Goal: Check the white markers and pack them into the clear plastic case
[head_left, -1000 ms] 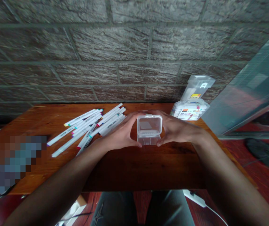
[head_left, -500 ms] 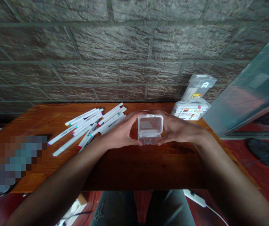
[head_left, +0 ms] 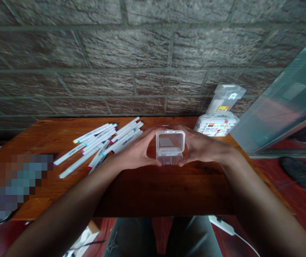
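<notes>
A small clear plastic box (head_left: 170, 147) is gripped from both sides, with its closed lid facing up and a small tab showing at its far edge. It is positioned over the middle of the table, near the far edge, and whether its underside touches the wood cannot be told. The left hand (head_left: 137, 150) is curved around the box's left side, and the right hand (head_left: 202, 146) is curved around its right side. Both are only partly closed, with the fingers wrapped along the walls and the fingertips (head_left: 158, 163) meeting the near corners.

Loose white twin-tip markers (head_left: 107, 142) with coloured end bands are heaped on the wooden table (head_left: 163, 192) just beside the left hand, some lying crossed over others. Near the right hand, a boxed set of white markers (head_left: 217, 125) is stood at the table's far corner, packed in a clear case with a printed label. A clear plastic lid (head_left: 225, 98) is propped behind it against a grey brick wall (head_left: 126, 46).

A glass pane (head_left: 284, 103) is seen to the right, above a red floor (head_left: 265, 185) on which a dark slipper (head_left: 300, 175) lies. A white power adapter (head_left: 221, 225) is seen below the table's near edge, beside the person's grey jeans (head_left: 190, 237). At the left, a pixelated patch (head_left: 16, 182) is too blurred to be made out
</notes>
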`<action>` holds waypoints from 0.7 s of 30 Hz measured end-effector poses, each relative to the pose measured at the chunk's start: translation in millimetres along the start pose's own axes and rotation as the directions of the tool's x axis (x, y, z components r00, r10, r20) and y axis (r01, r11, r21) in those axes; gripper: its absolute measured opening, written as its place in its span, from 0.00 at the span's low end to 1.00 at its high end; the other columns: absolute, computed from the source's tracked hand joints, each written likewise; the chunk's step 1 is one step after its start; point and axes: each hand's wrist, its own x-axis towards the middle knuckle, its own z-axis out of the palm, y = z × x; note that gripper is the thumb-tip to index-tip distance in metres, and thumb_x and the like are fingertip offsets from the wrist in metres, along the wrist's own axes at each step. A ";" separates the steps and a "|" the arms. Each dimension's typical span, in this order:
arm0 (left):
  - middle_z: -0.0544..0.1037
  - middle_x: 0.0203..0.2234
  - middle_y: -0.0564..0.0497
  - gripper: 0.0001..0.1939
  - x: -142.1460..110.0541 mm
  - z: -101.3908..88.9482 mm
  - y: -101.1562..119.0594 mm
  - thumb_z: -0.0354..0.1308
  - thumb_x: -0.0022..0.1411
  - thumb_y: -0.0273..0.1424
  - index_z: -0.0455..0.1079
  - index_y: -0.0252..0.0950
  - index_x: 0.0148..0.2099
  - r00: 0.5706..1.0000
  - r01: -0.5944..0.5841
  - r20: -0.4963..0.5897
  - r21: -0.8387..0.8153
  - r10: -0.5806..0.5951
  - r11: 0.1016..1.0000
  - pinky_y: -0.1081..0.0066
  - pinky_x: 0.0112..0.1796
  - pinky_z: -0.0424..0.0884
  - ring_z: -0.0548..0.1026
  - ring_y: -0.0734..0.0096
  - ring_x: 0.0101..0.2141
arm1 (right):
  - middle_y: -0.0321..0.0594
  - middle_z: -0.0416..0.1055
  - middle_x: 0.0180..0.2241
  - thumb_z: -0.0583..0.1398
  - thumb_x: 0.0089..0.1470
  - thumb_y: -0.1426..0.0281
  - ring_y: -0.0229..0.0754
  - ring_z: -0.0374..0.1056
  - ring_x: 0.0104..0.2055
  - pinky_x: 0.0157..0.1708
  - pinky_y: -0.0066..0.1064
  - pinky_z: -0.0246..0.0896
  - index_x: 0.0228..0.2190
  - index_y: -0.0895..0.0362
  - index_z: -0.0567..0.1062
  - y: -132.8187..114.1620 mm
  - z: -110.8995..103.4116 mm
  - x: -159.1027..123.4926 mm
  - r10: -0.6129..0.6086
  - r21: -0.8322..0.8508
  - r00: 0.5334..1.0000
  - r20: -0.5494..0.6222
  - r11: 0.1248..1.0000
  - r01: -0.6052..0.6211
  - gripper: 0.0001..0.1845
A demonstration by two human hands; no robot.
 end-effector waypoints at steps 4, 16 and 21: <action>0.61 0.71 0.40 0.57 -0.2 -0.2 0.0 0.78 0.50 0.43 0.51 0.47 0.75 1.000 0.016 -0.002 -0.020 -0.016 1.000 0.42 0.68 0.58 0.61 0.41 0.69 | 0.41 0.63 0.68 0.80 0.35 0.63 0.59 0.58 0.71 0.70 0.49 0.54 0.68 0.45 0.61 4.6 1.4 -0.9 -0.027 0.022 1.000 -0.015 0.999 0.028 0.61; 0.60 0.72 0.39 0.61 0.6 -3.2 -3.0 0.78 0.48 0.45 0.50 0.48 0.76 1.000 0.006 -0.003 -0.039 -0.006 0.999 0.39 0.68 0.55 0.59 0.37 0.70 | 0.40 0.57 0.72 0.81 0.32 0.66 0.59 0.55 0.73 0.72 0.49 0.50 0.72 0.42 0.54 4.5 1.0 -2.5 -0.004 0.022 1.000 -0.030 1.000 0.005 0.71; 0.57 0.73 0.38 0.65 -0.2 -5.2 -0.5 0.80 0.44 0.46 0.49 0.48 0.77 1.000 0.029 0.004 -0.042 -0.029 0.999 0.40 0.69 0.54 0.57 0.36 0.70 | 0.47 0.46 0.76 0.81 0.30 0.64 0.60 0.48 0.76 0.74 0.52 0.44 0.75 0.46 0.44 2.7 -0.7 -3.0 0.085 -0.003 0.996 -0.009 0.996 -0.085 0.80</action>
